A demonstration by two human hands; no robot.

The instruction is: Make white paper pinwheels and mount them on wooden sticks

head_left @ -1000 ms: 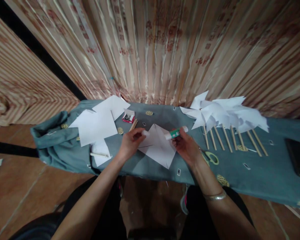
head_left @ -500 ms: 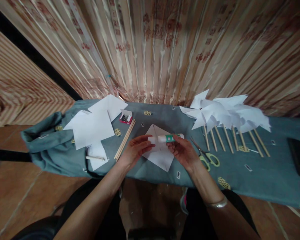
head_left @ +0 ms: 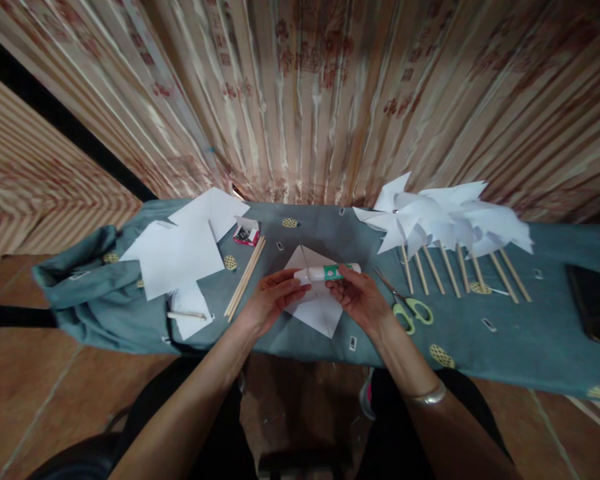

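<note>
Both my hands hold a white glue stick with a green label (head_left: 327, 271) level above a white paper square (head_left: 316, 312) that lies on the teal cloth. My left hand (head_left: 273, 298) pinches the stick's left end, where the cap sits. My right hand (head_left: 359, 298) grips the labelled body. The paper square shows diagonal creases and is partly hidden by my fingers.
Several finished white paper pinwheels on wooden sticks (head_left: 443, 223) lie at the right, green-handled scissors (head_left: 407, 308) beside my right hand. Loose white sheets (head_left: 180, 250), a small pin box (head_left: 245, 233) and wooden sticks (head_left: 245, 277) lie at the left. A dark flat object (head_left: 595, 300) sits far right.
A second ago my left hand held the cap apart from the glue stick. The hands came together and the cap now sits on the stick's end.
</note>
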